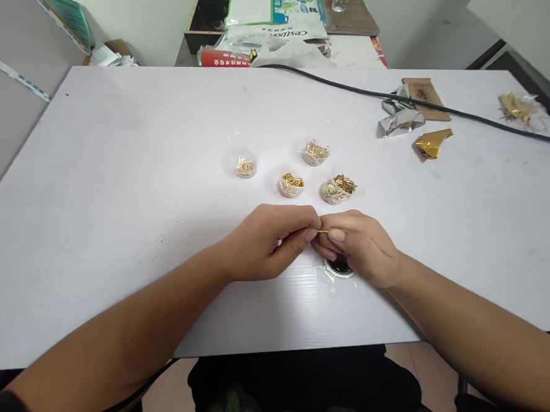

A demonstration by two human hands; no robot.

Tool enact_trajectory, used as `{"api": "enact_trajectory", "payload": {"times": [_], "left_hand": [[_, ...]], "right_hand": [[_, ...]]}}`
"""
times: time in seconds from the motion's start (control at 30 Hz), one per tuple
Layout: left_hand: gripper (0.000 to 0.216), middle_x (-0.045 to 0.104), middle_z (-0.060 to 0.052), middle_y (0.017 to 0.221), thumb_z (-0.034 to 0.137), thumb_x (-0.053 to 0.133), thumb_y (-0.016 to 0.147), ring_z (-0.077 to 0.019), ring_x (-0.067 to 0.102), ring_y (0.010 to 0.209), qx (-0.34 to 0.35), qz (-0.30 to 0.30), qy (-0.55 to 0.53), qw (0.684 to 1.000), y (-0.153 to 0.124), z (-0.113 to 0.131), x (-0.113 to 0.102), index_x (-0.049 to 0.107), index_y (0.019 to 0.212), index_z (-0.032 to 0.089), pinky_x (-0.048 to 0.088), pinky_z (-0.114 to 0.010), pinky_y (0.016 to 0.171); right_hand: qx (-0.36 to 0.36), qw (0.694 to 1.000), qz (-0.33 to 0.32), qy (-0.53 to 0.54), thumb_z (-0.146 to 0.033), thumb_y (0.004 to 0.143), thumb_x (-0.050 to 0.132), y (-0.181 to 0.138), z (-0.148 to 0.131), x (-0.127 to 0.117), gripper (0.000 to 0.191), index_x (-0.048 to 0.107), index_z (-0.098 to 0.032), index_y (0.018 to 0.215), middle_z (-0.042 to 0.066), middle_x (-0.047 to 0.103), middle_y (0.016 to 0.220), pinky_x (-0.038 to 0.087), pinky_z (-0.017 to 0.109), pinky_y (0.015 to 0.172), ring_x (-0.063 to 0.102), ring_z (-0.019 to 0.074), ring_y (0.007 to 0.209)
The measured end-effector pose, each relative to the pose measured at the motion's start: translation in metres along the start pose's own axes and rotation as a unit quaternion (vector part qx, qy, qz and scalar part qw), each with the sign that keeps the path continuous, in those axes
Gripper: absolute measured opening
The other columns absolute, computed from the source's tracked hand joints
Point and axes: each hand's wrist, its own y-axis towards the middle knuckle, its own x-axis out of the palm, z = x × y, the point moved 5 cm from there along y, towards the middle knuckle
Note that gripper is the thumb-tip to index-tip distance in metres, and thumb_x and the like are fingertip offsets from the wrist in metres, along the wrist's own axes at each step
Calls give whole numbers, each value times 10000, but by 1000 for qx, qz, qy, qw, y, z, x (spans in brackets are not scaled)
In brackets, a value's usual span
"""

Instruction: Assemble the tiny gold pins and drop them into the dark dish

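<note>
A thin gold-coloured pin point(322, 231) spans the small gap between my two hands, just above the table. My left hand point(274, 240) is closed, thumb and forefinger pinching the pin's left end. The right end sits between the thumb and fingers of my right hand point(364, 244), also closed. Under my right hand, partly hidden, lies a round dark dish with a pale rim point(347, 274). Beyond the hands stand several small clear cups of tiny gold and pale pins: a left cup point(246, 167), a middle cup point(291, 185), a back cup point(316, 152) and a right cup point(338, 189).
A black cable point(365, 92) crosses the white table point(115, 178) at the back right. Near it lie silver foil packets point(401, 123), a gold foil piece point(433, 143), brown card point(429, 99) and a clear plastic bag point(522, 109). Packages point(276, 35) are piled behind the table.
</note>
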Motion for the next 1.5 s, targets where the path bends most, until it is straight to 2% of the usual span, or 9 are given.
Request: {"api": "enact_trajectory", "payload": {"times": [0.47, 0.87, 1.0, 1.1, 1.17, 1.33, 1.5], "left_hand": [[204, 403, 58, 614, 113, 410, 921, -60, 332, 547, 9, 2, 34, 999, -3, -3, -1, 408, 729, 183, 324, -176, 530], [211, 405, 52, 594, 105, 412, 906, -63, 354, 538, 23, 14, 56, 998, -4, -3, -3, 392, 713, 187, 350, -183, 521], [203, 518, 36, 617, 105, 409, 908, -62, 461, 562, 20, 12, 33, 999, -3, -3, -3, 425, 721, 184, 400, -173, 544], [180, 628, 12, 691, 123, 413, 920, -65, 536, 609, 2, 12, -4, 1000, -2, -4, -1, 472, 759, 179, 437, -171, 579], [163, 646, 4, 711, 136, 431, 914, -65, 527, 601, -8, 27, -8, 1000, -2, -4, -1, 493, 769, 174, 428, -173, 569], [161, 565, 35, 631, 162, 465, 914, -42, 431, 530, -13, 70, 29, 997, -3, -6, -1, 563, 786, 157, 368, -158, 518], [135, 476, 66, 562, 190, 538, 907, -25, 376, 487, -32, 118, 35, 992, -4, -10, -3, 586, 786, 153, 329, -139, 477]], "right_hand": [[44, 998, -28, -36, -331, 1020, 342, 1, 2, 0, 330, 393, -187, 728, -20, 360, 635, 312, 276, 513, 343, 113, 570], [61, 996, -40, -43, -347, 1028, 329, 1, 4, 1, 330, 423, -188, 755, 2, 415, 678, 361, 294, 567, 402, 133, 618], [44, 998, -41, -26, -321, 1035, 325, 3, 3, 4, 328, 439, -185, 760, 14, 470, 714, 399, 293, 616, 454, 135, 663], [13, 1000, -14, -6, -310, 1034, 339, 4, 3, 4, 327, 443, -187, 750, 6, 483, 695, 402, 281, 611, 482, 130, 658], [-3, 1000, 5, -18, -319, 1027, 357, 3, 4, 2, 331, 448, -186, 738, 3, 492, 671, 389, 275, 577, 482, 127, 626], [-17, 994, 34, -104, -359, 1016, 366, 1, 3, -3, 348, 474, -185, 735, 7, 522, 642, 369, 278, 530, 483, 129, 572], [10, 980, 140, -141, -342, 981, 472, 0, 1, -10, 202, 486, -199, 838, -19, 511, 630, 376, 267, 516, 498, 131, 566]]}}
